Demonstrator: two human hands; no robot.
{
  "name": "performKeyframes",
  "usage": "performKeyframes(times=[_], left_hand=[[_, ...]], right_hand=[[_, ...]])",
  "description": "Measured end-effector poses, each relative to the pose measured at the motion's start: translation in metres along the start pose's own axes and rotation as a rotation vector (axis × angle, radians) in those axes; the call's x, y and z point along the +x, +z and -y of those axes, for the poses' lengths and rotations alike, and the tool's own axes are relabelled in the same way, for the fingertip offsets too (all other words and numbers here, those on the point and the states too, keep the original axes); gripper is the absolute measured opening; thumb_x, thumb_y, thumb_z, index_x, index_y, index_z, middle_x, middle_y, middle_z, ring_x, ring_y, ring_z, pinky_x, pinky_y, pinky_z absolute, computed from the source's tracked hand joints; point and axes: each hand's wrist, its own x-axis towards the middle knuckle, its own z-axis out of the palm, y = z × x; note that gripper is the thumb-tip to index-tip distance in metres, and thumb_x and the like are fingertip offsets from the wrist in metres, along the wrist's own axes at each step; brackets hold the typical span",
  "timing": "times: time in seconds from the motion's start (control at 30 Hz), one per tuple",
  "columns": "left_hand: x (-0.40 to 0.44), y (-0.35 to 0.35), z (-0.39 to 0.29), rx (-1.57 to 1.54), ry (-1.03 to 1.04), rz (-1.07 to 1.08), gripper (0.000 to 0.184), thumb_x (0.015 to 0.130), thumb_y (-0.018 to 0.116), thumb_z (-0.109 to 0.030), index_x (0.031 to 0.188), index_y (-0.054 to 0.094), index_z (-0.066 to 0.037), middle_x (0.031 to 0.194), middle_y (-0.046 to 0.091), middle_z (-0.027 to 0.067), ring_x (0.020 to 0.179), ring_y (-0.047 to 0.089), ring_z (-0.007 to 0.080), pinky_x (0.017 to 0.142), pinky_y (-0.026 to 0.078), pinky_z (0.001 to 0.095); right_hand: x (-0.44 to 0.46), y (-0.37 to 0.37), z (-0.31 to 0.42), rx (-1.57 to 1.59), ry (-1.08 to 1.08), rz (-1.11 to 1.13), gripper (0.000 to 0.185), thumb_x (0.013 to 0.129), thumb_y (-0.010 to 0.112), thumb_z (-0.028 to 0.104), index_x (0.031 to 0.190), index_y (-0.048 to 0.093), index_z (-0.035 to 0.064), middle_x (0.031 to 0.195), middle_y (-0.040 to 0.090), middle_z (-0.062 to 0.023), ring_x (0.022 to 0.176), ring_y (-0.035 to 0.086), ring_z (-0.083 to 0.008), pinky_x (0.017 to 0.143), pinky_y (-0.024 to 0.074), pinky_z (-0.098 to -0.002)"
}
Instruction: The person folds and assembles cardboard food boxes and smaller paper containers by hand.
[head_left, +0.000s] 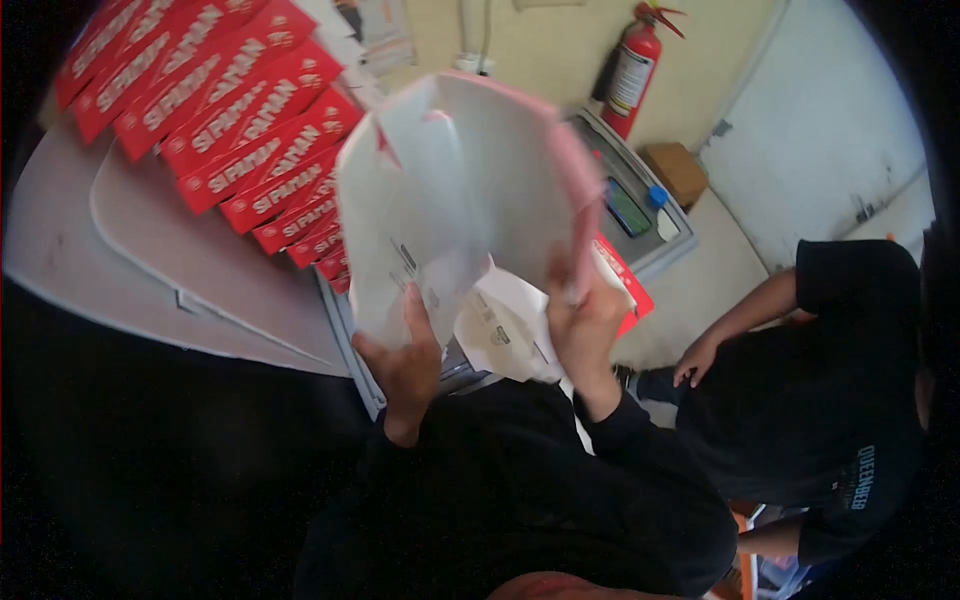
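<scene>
A large folded sheet of card [500, 160], whitish inside with a pink edge, stands open in front of me. My left hand [408, 365] lies against its lower left part with the thumb and a finger apart. My right hand [588, 325] pinches the lower right edge of the card, slightly blurred. Between the hands is a smaller white piece with small dark print [505, 325]. A red and white piece [625, 290] shows behind my right hand.
Red printed boxes [250, 130] overlap in rows at upper left, above pale curved panels [200, 260]. A grey-framed case [665, 235] holds a phone [628, 207]. Beyond are a brown box [675, 172] and a fire extinguisher [632, 75]. A person in black [800, 400] is at right.
</scene>
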Motion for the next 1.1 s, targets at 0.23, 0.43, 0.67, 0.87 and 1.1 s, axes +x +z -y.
performKeyframes(times=[0.23, 0.43, 0.67, 0.87, 1.1], left_hand=[[-0.022, -0.002, -0.038, -0.069, 0.320, 0.121, 0.020, 0.089, 0.062, -0.011, 0.098, 0.066, 0.006, 0.078, 0.069, 0.0137, 0.068, 0.067, 0.0228, 0.063, 0.050, 0.0338], [0.034, -0.022, 0.029, -0.285, -0.429, 0.396, 0.030, 0.092, 0.068, -0.020, 0.105, 0.067, 0.007, 0.090, 0.070, 0.0101, 0.077, 0.063, 0.0130, 0.071, 0.050, 0.0287], [0.032, 0.002, 0.141, -0.171, -0.481, 0.596, 0.047, 0.082, 0.076, -0.014, 0.120, 0.057, 0.007, 0.104, 0.068, 0.0125, 0.091, 0.065, 0.0171, 0.081, 0.051, 0.0287], [0.049, 0.084, 0.093, 0.281, 0.169, 0.638, 0.079, 0.070, 0.078, -0.013, 0.138, 0.039, 0.000, 0.138, 0.045, 0.0241, 0.129, 0.043, 0.0379, 0.112, 0.028, 0.0456], [0.096, 0.209, 0.137, 0.652, 0.205, 1.301, 0.053, 0.064, 0.085, -0.024, 0.107, 0.059, -0.005, 0.103, 0.067, 0.0158, 0.108, 0.060, 0.0331, 0.095, 0.036, 0.0512]], right_hand=[[-0.033, 0.024, 0.028, 0.273, -0.099, 0.119, 0.055, 0.082, 0.063, 0.007, 0.135, 0.051, 0.0016, 0.116, 0.064, -0.0243, 0.099, 0.069, -0.0304, 0.077, 0.0567, -0.0352], [0.008, 0.010, -0.064, 0.216, 0.364, 0.387, 0.038, 0.084, 0.070, 0.011, 0.118, 0.061, 0.0001, 0.082, 0.070, -0.0142, 0.068, 0.067, -0.0188, 0.064, 0.0539, -0.0316], [-0.014, -0.033, -0.153, 0.586, 0.749, 0.515, 0.037, 0.075, 0.075, 0.003, 0.110, 0.065, -0.0057, 0.098, 0.071, -0.0136, 0.086, 0.068, -0.0203, 0.079, 0.0535, -0.0320], [-0.007, -0.036, -0.197, 0.572, 0.881, 0.654, 0.049, 0.073, 0.076, 0.000, 0.119, 0.059, -0.0047, 0.108, 0.068, -0.0119, 0.098, 0.065, -0.0196, 0.087, 0.0517, -0.0332], [0.004, -0.021, -0.225, 0.538, 0.932, 0.638, 0.049, 0.071, 0.078, 0.001, 0.116, 0.060, -0.0042, 0.107, 0.069, -0.0136, 0.096, 0.066, -0.0227, 0.088, 0.0512, -0.0354]])
